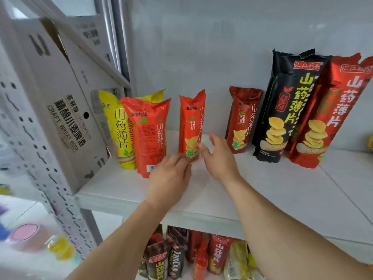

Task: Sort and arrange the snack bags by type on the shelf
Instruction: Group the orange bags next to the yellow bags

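Head view: orange bag [191, 126] reads "CRISPY", box [60, 110] "CRAFT WHEAT BEER".

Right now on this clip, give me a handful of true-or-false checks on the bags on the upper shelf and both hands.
1. A yellow bag stands behind the wide orange bag at the shelf's left end. True.
2. The tall black bag lies flat on the shelf. False: it stands upright, leaning against the tall red bag.
3. The left hand touches the base of the narrow orange bag. True.
4. The right hand grips the dark red bag. False: it is open, between that bag and the narrow orange one.
5. More snack bags sit on the shelf below. True.
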`<state>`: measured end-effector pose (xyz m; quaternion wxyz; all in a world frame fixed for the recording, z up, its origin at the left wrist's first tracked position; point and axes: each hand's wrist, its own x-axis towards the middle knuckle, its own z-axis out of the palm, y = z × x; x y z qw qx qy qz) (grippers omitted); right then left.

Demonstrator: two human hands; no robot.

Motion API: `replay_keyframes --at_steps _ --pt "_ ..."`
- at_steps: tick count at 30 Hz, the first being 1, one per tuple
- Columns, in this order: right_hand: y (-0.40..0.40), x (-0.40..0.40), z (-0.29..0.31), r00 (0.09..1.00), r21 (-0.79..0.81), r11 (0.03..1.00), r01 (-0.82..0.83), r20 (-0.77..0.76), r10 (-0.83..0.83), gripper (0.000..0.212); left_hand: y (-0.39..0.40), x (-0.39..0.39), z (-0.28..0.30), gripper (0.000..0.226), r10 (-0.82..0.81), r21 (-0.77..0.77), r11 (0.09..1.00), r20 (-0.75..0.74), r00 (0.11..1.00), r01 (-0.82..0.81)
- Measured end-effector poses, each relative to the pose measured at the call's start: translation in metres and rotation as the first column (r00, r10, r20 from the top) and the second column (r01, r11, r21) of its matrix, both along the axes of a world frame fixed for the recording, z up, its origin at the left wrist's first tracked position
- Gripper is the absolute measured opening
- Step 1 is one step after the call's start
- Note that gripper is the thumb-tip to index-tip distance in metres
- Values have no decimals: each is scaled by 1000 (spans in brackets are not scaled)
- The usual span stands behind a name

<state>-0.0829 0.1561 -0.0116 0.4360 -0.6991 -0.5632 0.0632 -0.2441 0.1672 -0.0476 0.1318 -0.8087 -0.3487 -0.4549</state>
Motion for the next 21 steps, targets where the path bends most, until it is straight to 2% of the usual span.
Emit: replay_keyframes --at_steps 2,3,5,8,11,15,21 --pt "5 -12 11 983 35 998 -45 -178 50 74 -7 -15 0 24 103 63 991 161 982 -114" --pt "7 -17 17 960 58 996 -61 -271 75 80 -8 -20 -1 33 155 41 984 248 956 -171" --pt "12 -21 26 899 78 993 -86 -424 111 87 -8 -28 -4 56 232 -125 972 391 891 -198" --pt "21 -20 32 826 45 993 -114 -550 120 92 -1 -30 -4 82 287 -408 910 491 823 -74" --pt "32 -17 33 797 12 985 -171 -586 146 94 3 -27 -1 90 319 -562 826 540 779 51" --pt "46 -15 33 797 -5 983 -184 -586 146 91 17 -28 -4 91 351 -628 767 584 732 133" --pt "51 -9 28 772 -4 982 -187 -619 144 87 18 -27 1 93 339 -664 733 543 769 146"
